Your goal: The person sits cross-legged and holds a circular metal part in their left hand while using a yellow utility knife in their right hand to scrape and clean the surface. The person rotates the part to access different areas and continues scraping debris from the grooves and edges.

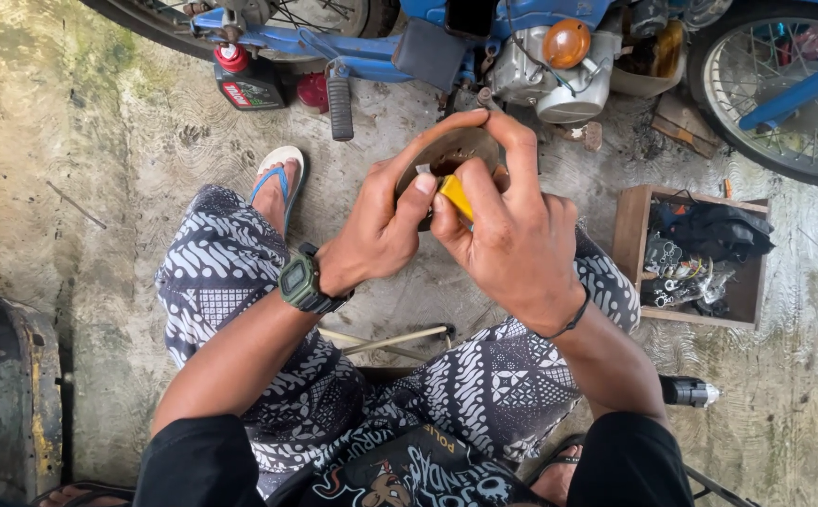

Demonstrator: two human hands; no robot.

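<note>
Head view: your left hand (381,221) grips the round metal part (451,155) by its rim; your right hand (508,230) pinches a yellow piece (456,195) against it, the blue motorbike (484,42) close ahead.

round rusty-brown metal part (453,150), dished, tilted up, held above the knees, small yellow piece (456,195) pressed against its lower edge

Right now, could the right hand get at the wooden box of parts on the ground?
Probably yes, once freed: the right hand is pinching a small yellow piece against the round metal part, but the wooden box sits open beside that knee, nothing between.
</note>
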